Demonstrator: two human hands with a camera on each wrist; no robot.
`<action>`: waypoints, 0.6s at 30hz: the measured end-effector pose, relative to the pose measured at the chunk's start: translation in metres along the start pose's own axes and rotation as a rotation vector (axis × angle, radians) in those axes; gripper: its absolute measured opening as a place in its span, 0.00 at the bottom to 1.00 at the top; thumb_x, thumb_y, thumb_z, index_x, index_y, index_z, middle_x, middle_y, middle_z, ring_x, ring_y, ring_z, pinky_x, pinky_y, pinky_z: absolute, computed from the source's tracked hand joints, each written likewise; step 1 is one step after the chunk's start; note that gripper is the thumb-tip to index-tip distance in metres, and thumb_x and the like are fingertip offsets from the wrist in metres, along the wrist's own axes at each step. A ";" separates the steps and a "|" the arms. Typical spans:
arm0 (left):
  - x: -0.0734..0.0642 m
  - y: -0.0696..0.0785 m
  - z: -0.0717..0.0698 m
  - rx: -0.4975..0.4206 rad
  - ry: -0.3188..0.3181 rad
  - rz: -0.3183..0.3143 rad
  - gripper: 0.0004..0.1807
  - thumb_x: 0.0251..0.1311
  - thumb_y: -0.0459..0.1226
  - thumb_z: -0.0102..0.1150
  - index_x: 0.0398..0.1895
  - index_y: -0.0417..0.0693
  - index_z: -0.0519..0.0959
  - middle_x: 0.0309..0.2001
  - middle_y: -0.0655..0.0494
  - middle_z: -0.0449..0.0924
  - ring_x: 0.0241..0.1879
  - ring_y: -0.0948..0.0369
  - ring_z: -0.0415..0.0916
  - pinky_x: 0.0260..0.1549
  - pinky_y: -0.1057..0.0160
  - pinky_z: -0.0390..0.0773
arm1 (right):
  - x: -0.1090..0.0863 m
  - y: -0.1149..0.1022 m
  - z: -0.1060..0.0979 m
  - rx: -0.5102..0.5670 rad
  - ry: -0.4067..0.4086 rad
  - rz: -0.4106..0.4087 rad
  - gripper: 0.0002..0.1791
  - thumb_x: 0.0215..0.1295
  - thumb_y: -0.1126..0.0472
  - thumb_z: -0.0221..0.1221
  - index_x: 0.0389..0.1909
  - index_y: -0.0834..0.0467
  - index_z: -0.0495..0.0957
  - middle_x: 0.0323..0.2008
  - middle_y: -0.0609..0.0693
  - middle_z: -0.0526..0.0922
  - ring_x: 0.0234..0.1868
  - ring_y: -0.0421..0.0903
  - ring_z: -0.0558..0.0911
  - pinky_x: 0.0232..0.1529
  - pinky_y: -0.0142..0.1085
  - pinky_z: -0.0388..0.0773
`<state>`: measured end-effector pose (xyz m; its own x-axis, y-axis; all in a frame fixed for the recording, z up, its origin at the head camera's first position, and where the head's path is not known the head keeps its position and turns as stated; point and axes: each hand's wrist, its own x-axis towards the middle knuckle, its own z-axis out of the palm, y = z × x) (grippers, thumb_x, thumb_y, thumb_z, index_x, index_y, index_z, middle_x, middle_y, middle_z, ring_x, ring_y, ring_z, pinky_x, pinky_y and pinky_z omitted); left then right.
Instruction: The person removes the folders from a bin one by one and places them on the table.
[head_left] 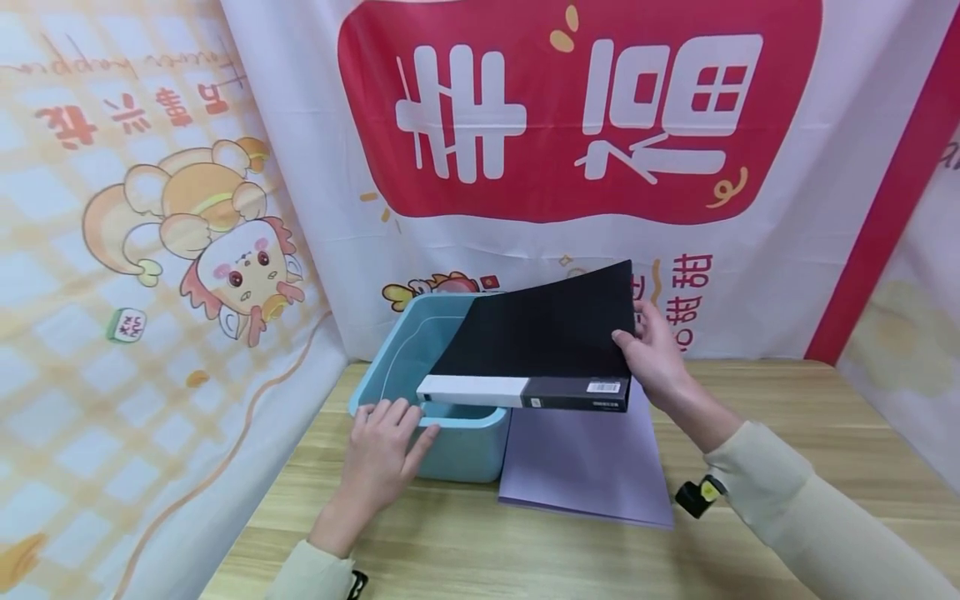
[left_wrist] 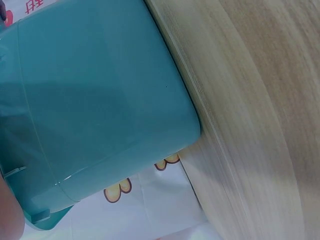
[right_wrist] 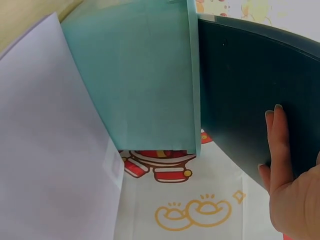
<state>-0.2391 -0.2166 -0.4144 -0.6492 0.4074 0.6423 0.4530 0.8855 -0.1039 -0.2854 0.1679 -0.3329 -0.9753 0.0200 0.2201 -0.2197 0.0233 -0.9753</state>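
A black file folder (head_left: 536,333) with a white-and-black labelled spine lies tilted over the light-blue plastic bin (head_left: 459,450), its left end over the opening. My right hand (head_left: 654,350) grips the folder's right edge, thumb on top and fingers beneath; those fingers also show against its underside in the right wrist view. At the bin's front left corner, my left hand (head_left: 384,442) holds the rim, fingers over the edge. The bin's outer wall (left_wrist: 100,100) fills much of the left wrist view.
A pale purple folder (head_left: 585,467) lies flat on the wooden table (head_left: 420,533), right beside the bin and partly under the black folder. Printed cloth hangings (head_left: 300,100) rise behind and to the left. A small black device (head_left: 697,496) sits at my right wrist.
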 end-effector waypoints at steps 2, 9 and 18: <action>0.000 0.000 0.000 0.002 0.000 -0.002 0.19 0.65 0.58 0.43 0.31 0.55 0.73 0.28 0.61 0.65 0.31 0.58 0.65 0.41 0.50 0.66 | -0.001 0.002 -0.003 0.000 -0.001 0.013 0.21 0.68 0.71 0.45 0.61 0.65 0.56 0.53 0.69 0.72 0.42 0.50 0.82 0.37 0.36 0.79; 0.000 0.001 0.000 -0.004 0.001 -0.003 0.19 0.64 0.58 0.44 0.32 0.55 0.73 0.28 0.61 0.67 0.32 0.59 0.66 0.42 0.50 0.66 | -0.003 0.008 -0.010 -0.017 -0.008 0.057 0.22 0.68 0.69 0.46 0.61 0.66 0.55 0.48 0.70 0.73 0.32 0.43 0.83 0.34 0.36 0.80; 0.004 0.006 0.003 0.003 -0.007 -0.006 0.18 0.65 0.58 0.44 0.32 0.56 0.73 0.28 0.62 0.66 0.32 0.60 0.65 0.41 0.51 0.66 | -0.001 0.018 -0.021 0.026 -0.006 0.045 0.22 0.67 0.70 0.47 0.60 0.68 0.55 0.42 0.64 0.76 0.31 0.42 0.84 0.34 0.36 0.80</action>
<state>-0.2409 -0.2088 -0.4151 -0.6556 0.4040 0.6379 0.4477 0.8883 -0.1024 -0.2880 0.1892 -0.3502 -0.9843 0.0143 0.1757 -0.1757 -0.0031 -0.9844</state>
